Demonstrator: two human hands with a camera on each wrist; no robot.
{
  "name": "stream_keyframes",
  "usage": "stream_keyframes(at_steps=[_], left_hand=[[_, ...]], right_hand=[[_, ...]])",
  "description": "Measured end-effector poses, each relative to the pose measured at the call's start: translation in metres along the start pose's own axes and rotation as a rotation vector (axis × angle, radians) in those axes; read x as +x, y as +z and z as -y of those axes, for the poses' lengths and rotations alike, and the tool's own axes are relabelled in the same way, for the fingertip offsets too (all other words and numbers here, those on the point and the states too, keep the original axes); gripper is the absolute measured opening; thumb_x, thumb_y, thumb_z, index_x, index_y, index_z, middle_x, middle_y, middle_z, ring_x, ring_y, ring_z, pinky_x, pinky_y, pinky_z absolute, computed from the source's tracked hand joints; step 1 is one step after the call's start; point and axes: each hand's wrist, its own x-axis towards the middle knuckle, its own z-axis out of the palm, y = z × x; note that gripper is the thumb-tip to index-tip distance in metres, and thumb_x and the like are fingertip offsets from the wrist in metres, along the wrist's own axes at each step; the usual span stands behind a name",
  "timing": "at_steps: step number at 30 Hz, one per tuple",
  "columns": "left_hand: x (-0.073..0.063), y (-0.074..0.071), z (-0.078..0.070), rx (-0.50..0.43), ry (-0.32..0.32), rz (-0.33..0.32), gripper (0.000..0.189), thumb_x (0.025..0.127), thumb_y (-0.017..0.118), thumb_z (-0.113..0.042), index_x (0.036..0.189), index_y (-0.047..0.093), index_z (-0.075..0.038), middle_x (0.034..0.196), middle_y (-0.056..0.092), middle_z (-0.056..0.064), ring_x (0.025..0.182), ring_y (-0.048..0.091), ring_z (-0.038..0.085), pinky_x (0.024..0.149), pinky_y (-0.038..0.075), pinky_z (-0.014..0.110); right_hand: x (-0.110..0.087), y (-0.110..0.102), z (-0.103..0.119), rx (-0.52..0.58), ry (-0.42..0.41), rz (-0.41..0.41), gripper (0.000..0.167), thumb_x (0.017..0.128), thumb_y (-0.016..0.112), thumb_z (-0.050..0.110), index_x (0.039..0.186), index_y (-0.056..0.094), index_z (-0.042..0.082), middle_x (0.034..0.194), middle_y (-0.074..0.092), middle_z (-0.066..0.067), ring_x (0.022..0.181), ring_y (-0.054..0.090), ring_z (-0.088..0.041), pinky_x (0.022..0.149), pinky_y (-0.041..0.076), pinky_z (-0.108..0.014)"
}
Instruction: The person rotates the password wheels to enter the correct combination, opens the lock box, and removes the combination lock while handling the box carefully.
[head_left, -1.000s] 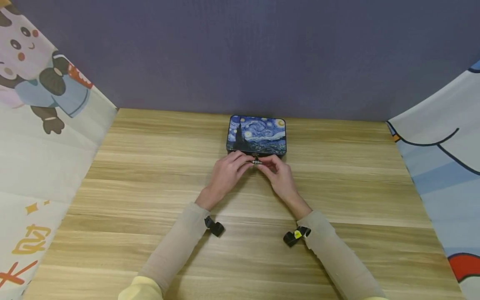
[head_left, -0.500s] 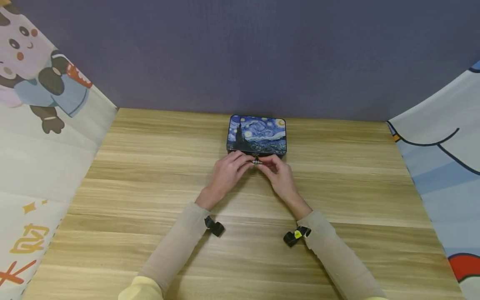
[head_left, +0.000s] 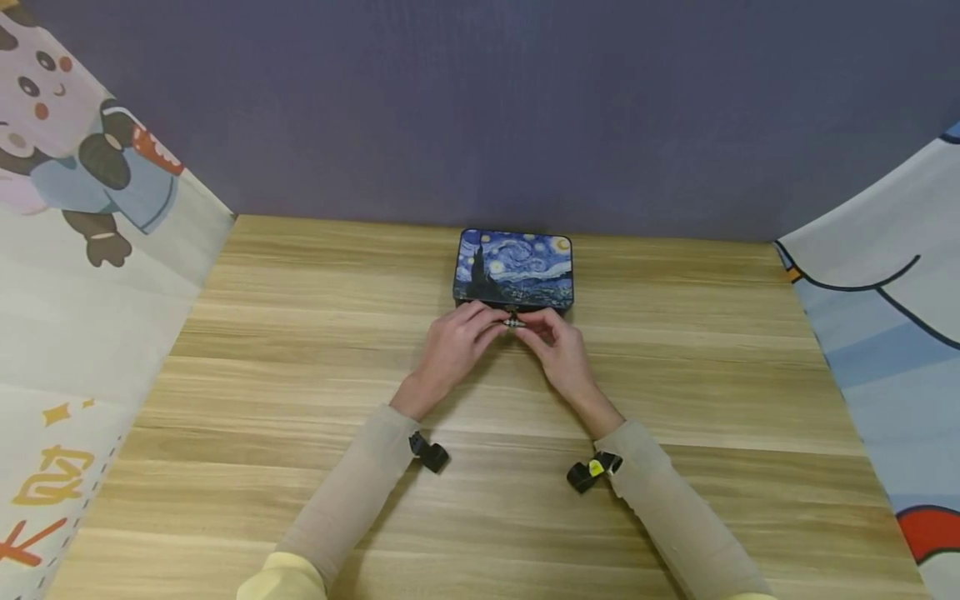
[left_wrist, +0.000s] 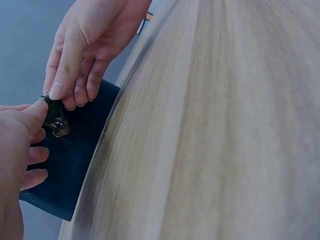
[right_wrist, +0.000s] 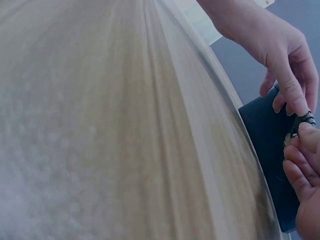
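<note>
A tin box (head_left: pixel 517 267) with a starry-night painting on its lid stands closed at the back of the table. At its front hangs a small dark padlock (head_left: pixel 513 322) with ridged dials, by a metal latch (left_wrist: pixel 61 128) on the dark front wall. My left hand (head_left: pixel 453 346) pinches the padlock's left end between thumb and fingers. From the other side, my right hand (head_left: pixel 562 354) pinches its right end. In the right wrist view the ridges of the padlock (right_wrist: pixel 309 118) show between both thumbs. Fingers hide much of its body.
The wood-grain table (head_left: pixel 300 375) reaches back to a dark blue-grey wall (head_left: pixel 495 108) right behind the box. Cartoon-printed cloths (head_left: pixel 67 275) flank the table on both sides. Each sleeve cuff carries a small black wrist camera (head_left: pixel 430 454).
Both hands keep the same place and pinch on the padlock, and the box has not moved. The head view has shifted very slightly.
</note>
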Motion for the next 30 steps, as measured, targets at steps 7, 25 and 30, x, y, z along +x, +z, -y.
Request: stream_keyframes(at_steps=[7, 25, 30], left_hand=[[0.0004, 0.0002, -0.0002, 0.013, -0.002, 0.003, 0.024, 0.088, 0.083, -0.014, 0.111, 0.077, -0.01, 0.099, 0.075, 0.002, 0.088, 0.07, 0.017, 0.081, 0.061, 0.028], [-0.0001, -0.0001, -0.0017, 0.069, -0.024, 0.008, 0.024, 0.088, 0.084, -0.019, 0.109, 0.076, -0.01, 0.101, 0.074, 0.002, 0.09, 0.071, 0.016, 0.08, 0.061, 0.028], [-0.0001, -0.0011, -0.0008, 0.069, -0.013, 0.001, 0.02, 0.09, 0.082, -0.016, 0.108, 0.077, -0.009, 0.101, 0.074, 0.002, 0.089, 0.071, 0.017, 0.08, 0.061, 0.028]], right_hand=[[0.0012, -0.0007, 0.002, -0.011, 0.014, -0.015, 0.019, 0.094, 0.074, 0.005, 0.112, 0.072, -0.003, 0.11, 0.075, -0.018, 0.088, 0.069, -0.017, 0.077, 0.053, -0.015], [0.0012, -0.0018, 0.0053, -0.001, 0.018, -0.008, 0.021, 0.094, 0.075, 0.006, 0.113, 0.073, -0.002, 0.11, 0.076, -0.017, 0.09, 0.07, -0.023, 0.078, 0.053, -0.014], [0.0007, -0.0028, 0.0065, -0.008, 0.017, 0.004, 0.021, 0.094, 0.074, 0.006, 0.114, 0.072, -0.001, 0.11, 0.076, -0.017, 0.092, 0.071, -0.027, 0.079, 0.054, -0.016]])
